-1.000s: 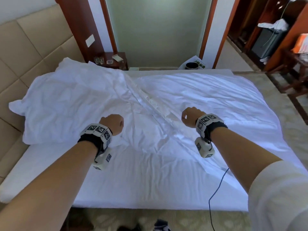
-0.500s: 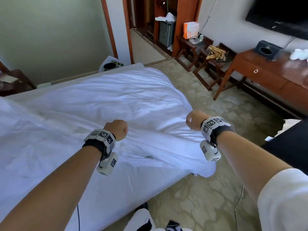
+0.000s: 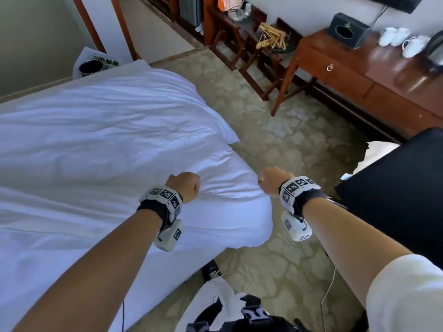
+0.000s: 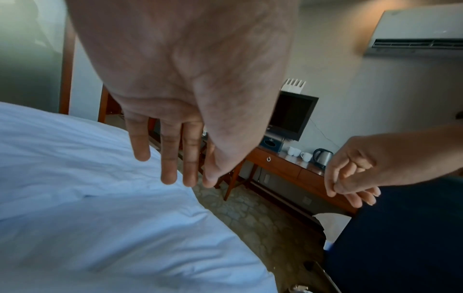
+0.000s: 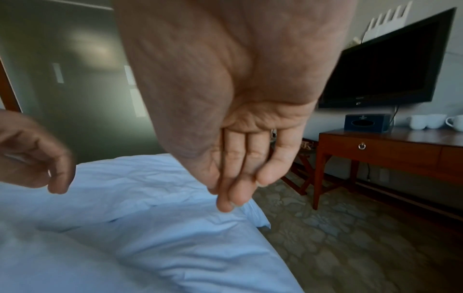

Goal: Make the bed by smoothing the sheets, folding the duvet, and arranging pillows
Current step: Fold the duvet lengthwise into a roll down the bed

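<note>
Since a second ago the view swings from the middle of the bed, where the pillows lay by the headboard, round to its foot corner, and both arms come along with it, empty as before. Judging from that, the person is walking toward the foot end to deal with the duvet there; no fold is begun yet.

Neither grip has hold of anything. The left hand [image 3: 184,186] hangs over the duvet [image 3: 115,144] near the corner, clear of the cloth; in its wrist view its fingers [image 4: 169,158] hang down almost straight and relaxed. The right hand [image 3: 272,183] is out past the bed's edge, over the patterned floor [image 3: 287,140], its fingers [image 5: 235,178] loosely bent with the thumb lying near them, pinching nothing.

The duvet lies spread and wrinkled across the bed, its near corner [image 3: 254,226] drooping over the mattress edge below and between the two hands. A second flap [image 3: 227,135] sticks out farther along the foot edge. The pillows are out of view now.

A wooden desk [image 3: 383,77] with cups and a kettle stands well apart, across the floor.
</note>
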A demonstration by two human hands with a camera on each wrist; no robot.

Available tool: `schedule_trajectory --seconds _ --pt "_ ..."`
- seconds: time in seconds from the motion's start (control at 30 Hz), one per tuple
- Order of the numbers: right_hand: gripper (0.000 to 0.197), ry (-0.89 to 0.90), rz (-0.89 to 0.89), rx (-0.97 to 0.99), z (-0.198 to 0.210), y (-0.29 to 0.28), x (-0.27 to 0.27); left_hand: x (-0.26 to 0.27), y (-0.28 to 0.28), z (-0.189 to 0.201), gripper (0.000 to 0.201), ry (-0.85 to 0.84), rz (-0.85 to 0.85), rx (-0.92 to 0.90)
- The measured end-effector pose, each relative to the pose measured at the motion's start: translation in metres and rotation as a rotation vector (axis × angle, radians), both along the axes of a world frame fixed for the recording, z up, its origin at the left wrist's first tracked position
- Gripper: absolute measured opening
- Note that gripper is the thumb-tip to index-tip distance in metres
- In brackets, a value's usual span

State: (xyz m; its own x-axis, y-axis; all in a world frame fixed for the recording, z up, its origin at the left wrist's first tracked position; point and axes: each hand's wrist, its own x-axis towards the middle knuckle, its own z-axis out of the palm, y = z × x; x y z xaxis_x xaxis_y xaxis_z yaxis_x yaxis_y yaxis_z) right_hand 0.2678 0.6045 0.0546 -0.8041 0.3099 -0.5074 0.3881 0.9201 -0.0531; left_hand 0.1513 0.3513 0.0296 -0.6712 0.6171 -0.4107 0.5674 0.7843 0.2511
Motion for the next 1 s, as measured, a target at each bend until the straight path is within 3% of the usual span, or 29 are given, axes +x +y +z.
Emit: schedule_trajectory --seconds 0.3,0.43,0.57,0.77,0.87,1.0 --pt "0.025 -0.151 0.231 -0.098 -0.072 0.024 0.019 0.055 0.025 -0.043 0.028 -0.093 0.132 -0.095" --pt "0.036 -0.203 0.374 -0.205 -0.113 0.015 0.038 0.11 0.015 -0.079 0.044 -0.123 0.241 -0.154" --pt "0.054 -0.205 0.599 -0.185 -0.153 -0.011 0.064 0.169 0.002 -0.115 0.063 -0.175 0.293 -0.249" --pt "0.063 -0.092 0.641 -0.254 -0.228 -0.035 0.074 0.186 -0.009 -0.181 0.084 -0.179 0.407 -0.191" --pt "0.084 -0.036 0.644 -0.209 -0.269 -0.046 0.063 0.178 -0.017 -0.22 0.096 -0.089 0.392 -0.194" --pt "0.12 -0.144 0.582 -0.243 -0.327 -0.054 0.047 0.157 -0.027 -0.268 0.109 0.06 0.309 -0.26"
